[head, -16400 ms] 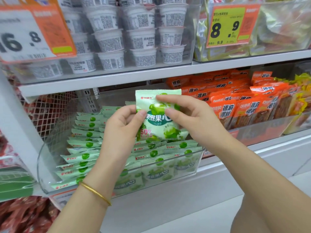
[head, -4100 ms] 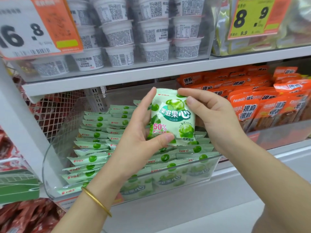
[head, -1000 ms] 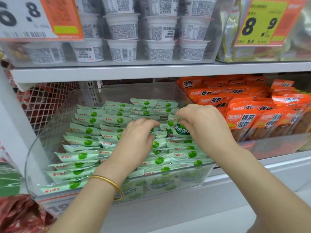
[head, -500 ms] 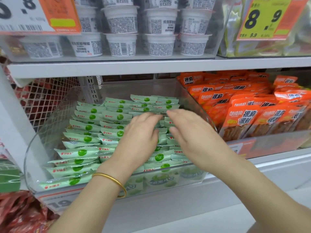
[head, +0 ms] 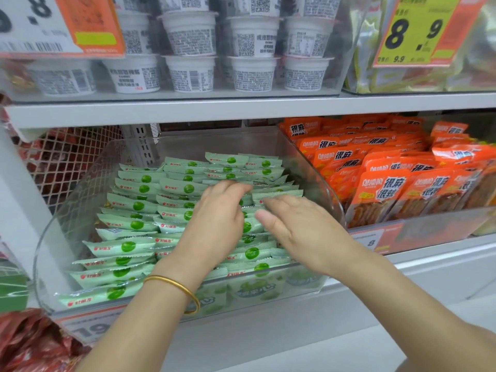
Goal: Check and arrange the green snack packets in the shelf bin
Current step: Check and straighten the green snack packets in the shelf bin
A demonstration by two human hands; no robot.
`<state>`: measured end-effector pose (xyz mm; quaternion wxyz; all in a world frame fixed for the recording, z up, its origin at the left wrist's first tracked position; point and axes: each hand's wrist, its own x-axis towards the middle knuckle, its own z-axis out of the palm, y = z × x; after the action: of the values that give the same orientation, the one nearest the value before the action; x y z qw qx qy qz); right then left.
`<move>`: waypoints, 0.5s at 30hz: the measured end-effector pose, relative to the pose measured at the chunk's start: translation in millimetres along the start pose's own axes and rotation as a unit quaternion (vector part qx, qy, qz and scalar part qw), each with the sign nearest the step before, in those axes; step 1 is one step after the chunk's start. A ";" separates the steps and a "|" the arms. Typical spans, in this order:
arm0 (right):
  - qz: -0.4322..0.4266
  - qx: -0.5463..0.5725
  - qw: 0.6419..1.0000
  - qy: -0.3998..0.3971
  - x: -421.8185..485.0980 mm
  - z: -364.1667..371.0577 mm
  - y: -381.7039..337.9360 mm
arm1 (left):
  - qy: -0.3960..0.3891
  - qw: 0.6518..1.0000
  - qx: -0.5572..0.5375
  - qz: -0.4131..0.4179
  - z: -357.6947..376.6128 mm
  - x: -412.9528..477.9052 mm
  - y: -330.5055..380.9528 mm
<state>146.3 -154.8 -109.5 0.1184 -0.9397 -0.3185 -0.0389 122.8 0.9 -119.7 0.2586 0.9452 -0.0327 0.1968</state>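
Hands are rested, fingers extended and nothing grasped, on top of the green snack packets (head: 128,224): left hand (head: 214,226) and right hand (head: 303,232) side by side over the right-hand rows. The packets are stood in overlapping rows inside the clear plastic bin (head: 316,178). Orange snack packets (head: 383,189) are held in the adjoining bin to the right; white cups (head: 252,73) are stacked on the shelf above.
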 end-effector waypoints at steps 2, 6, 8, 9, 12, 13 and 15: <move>0.021 0.036 0.997 0.071 6.3 -6.5 1.0 | 0.005 1.000 -0.005 -0.003 -1.2 0.2 0.4; 0.056 0.034 0.988 0.140 30.4 -11.7 6.9 | 0.008 1.000 -0.009 -0.013 -4.0 0.3 0.3; 0.065 0.023 0.987 0.147 41.2 -10.0 9.0 | 0.008 1.000 -0.012 -0.018 -4.9 0.2 -0.3; 0.068 0.020 0.988 0.140 45.5 -8.2 9.8 | 0.009 1.000 -0.014 -0.019 -5.2 0.3 -0.5; 0.085 0.044 0.990 0.107 53.6 -1.4 9.7 | 0.009 1.000 -0.015 -0.019 -5.1 0.9 -0.3; 0.090 0.046 0.990 0.095 54.9 -0.5 8.5 | 0.009 1.000 -0.015 -0.020 -5.1 0.8 -0.1; 0.095 0.052 0.990 0.085 57.1 1.6 8.1 | 0.008 1.000 -0.015 -0.020 -5.4 0.6 0.1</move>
<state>196.5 -127.0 -104.1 0.1971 -0.9515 -0.2182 -0.0909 121.5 3.6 -115.1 0.2764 0.9402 -0.0145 0.1986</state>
